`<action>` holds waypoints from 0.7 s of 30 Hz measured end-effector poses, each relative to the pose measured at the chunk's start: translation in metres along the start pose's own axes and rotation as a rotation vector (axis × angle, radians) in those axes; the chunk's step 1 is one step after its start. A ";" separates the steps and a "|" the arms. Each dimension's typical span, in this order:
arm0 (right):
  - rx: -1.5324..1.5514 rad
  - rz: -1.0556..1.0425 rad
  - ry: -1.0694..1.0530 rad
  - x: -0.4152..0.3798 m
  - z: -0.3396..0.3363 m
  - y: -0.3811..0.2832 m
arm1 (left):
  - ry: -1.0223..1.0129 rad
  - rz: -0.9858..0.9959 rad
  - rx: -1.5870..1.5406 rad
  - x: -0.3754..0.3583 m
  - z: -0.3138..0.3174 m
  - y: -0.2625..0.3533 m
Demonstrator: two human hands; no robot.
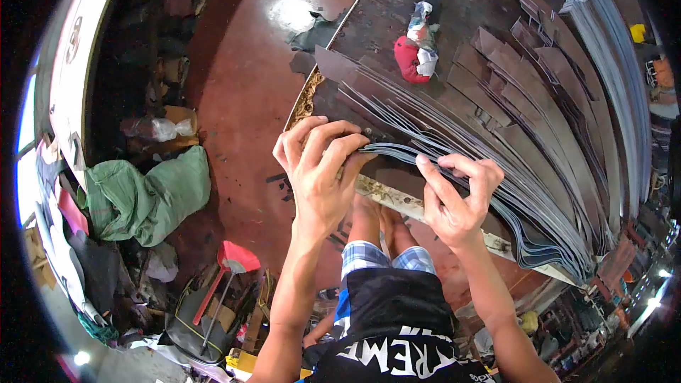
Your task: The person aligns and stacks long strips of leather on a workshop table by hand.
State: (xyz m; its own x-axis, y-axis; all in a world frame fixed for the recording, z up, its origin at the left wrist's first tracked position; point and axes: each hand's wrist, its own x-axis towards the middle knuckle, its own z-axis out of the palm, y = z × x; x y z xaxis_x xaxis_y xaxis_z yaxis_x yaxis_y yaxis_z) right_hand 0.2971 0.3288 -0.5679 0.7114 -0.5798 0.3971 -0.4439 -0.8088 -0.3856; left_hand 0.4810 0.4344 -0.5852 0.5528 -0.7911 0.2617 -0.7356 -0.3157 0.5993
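our left grip (pixel 317 176) and right grip (pixel 457 206) pinch the bent strips (pixel 391 150) — we'd keep the edges flush between both grips

Strip bundle (pixel 391 152): several long, thin, flexible strips stacked flat, blue-grey edges showing, layers close together but slightly fanned. Left end is gripped in the left hand (pixel 319 163), the right hand (pixel 461 198) pinches further along, and the span between bows gently upward above the table's near edge (pixel 397 201). Past the right hand, apparently the same strips sag rightward in loose waves; continuity behind the fingers is hidden.
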 end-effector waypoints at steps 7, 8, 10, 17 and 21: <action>-0.003 -0.002 -0.014 0.002 -0.001 -0.001 | 0.008 0.017 -0.039 -0.002 0.000 -0.004; 0.007 -0.010 -0.006 0.002 -0.001 -0.001 | 0.006 0.019 -0.038 -0.001 -0.001 -0.002; 0.006 -0.030 -0.008 0.001 -0.003 -0.001 | -0.022 -0.018 -0.001 0.001 -0.005 0.003; 0.012 -0.054 -0.019 -0.004 -0.002 0.001 | -0.038 -0.034 -0.007 -0.001 -0.007 0.002; 0.001 -0.065 -0.019 -0.004 -0.001 0.001 | -0.030 -0.012 -0.002 -0.002 -0.006 0.001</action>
State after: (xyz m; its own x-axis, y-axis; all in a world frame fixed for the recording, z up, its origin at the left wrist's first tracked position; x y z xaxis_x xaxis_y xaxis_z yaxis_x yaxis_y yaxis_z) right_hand 0.2928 0.3301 -0.5689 0.7491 -0.5239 0.4054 -0.3956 -0.8447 -0.3605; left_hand 0.4817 0.4386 -0.5802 0.5501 -0.8023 0.2318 -0.7281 -0.3248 0.6037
